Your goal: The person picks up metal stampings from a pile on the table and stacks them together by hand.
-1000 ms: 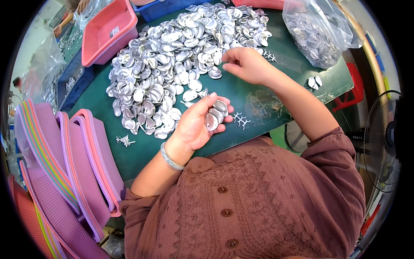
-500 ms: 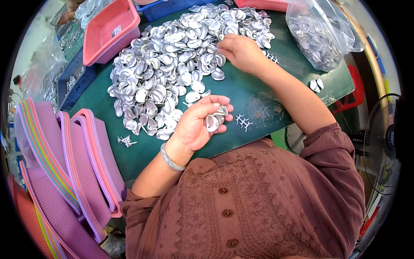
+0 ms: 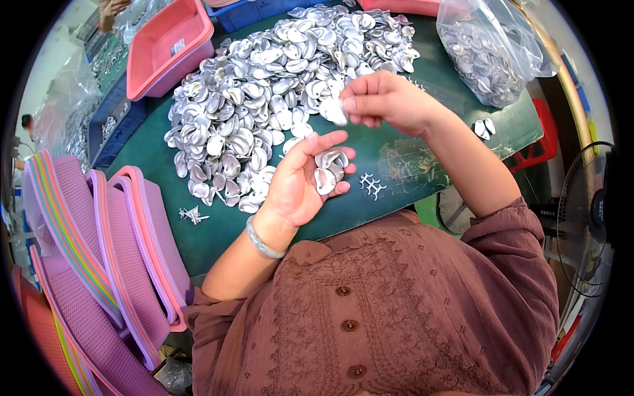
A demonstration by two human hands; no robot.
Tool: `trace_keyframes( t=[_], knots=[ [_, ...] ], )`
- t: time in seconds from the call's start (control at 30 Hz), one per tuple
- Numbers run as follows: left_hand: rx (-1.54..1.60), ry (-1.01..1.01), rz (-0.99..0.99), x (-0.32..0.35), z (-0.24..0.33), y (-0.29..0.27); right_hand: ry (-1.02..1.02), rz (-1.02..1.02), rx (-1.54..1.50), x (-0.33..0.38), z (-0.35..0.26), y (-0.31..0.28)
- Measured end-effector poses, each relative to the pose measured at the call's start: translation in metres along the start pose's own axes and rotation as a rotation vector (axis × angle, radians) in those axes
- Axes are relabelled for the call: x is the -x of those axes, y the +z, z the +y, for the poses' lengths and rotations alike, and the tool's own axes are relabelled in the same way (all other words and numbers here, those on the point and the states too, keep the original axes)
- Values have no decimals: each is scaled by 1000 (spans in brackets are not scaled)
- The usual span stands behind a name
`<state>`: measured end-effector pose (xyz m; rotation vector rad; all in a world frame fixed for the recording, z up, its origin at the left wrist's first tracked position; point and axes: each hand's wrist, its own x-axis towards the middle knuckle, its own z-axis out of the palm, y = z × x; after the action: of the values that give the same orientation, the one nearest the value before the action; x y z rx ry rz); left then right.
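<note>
Silvery curved metal pieces, oval and shell-like, lie heaped in a large pile (image 3: 264, 86) on the green table. My left hand (image 3: 300, 181), palm up with loosely curled fingers, cradles a few of these metal pieces (image 3: 328, 170). Between the thumb and fingers of my right hand (image 3: 386, 102) is another metal piece (image 3: 335, 112), pinched just above the left fingertips at the pile's near right edge. To the right of my left hand lies a small branched metal part (image 3: 372, 186), apart from both hands. A similar spiky bit (image 3: 193, 214) rests near the pile's lower left.
Pink and purple plastic baskets (image 3: 135, 251) stand stacked at the left. A pink tray (image 3: 165, 49) and a blue bin (image 3: 109, 125) sit beyond them. At the back right is a clear bag (image 3: 485, 63) full of metal pieces. A black fan (image 3: 584, 218) stands at far right.
My right hand has drawn back from the pile toward my left hand, now with a metal piece in its pinch. My left fingers have opened slightly around their pieces.
</note>
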<state>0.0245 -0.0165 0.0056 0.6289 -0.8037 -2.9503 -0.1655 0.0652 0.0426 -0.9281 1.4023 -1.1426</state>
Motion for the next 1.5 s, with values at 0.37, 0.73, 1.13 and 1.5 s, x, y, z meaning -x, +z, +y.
trace_keyframes(
  t=[0.37, 0.73, 1.13, 1.5],
  knots=[
    [41, -30, -16, -1, -7, -6, -299, 350, 964, -29, 24, -12],
    [-24, -20, 21, 3, -3, -4, -263, 420, 1065, -43, 37, -13],
    [-53, -2, 10, 1, -2, -1, 76, 129, -33, -11, 3, -17],
    [-6, -87, -15, 2, -7, -2, -62, 130, 336, -3, 5, -8]
  ],
)
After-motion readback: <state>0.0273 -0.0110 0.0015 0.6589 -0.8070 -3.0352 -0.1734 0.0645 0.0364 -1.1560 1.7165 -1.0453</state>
